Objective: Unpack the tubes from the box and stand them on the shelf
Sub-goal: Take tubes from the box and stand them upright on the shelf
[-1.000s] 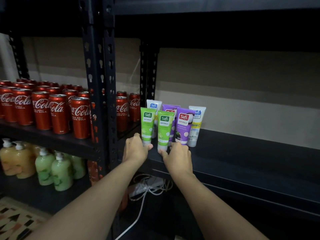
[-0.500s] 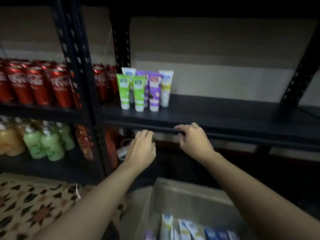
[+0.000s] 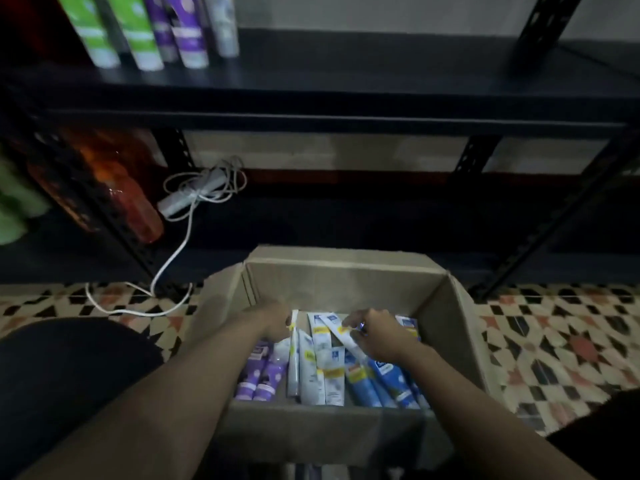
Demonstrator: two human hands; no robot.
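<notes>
An open cardboard box [image 3: 339,268] sits on the floor below me, with several tubes lying inside: purple ones [image 3: 258,375] at left, white ones [image 3: 320,372] in the middle, blue ones [image 3: 388,379] at right. My left hand [image 3: 275,322] reaches into the box and grips the top end of a thin white tube [image 3: 293,358]. A slanted white tube with a yellow band [image 3: 341,336] is pinched in the curled fingers of my right hand [image 3: 379,336]. On the black shelf [image 3: 346,81] above, several green, purple and white tubes [image 3: 142,39] stand at the far left.
A white power strip with a coiled cable [image 3: 194,195] lies on the lower shelf, next to an orange bottle [image 3: 135,209]. A black shelf post [image 3: 540,29] rises at right. Patterned floor tiles [image 3: 554,341] surround the box. My dark-clad knee [image 3: 69,375] is at left.
My view has dropped from the shelf to the box. Both hands left the shelf edge, went down into the box and closed on white tubes.
</notes>
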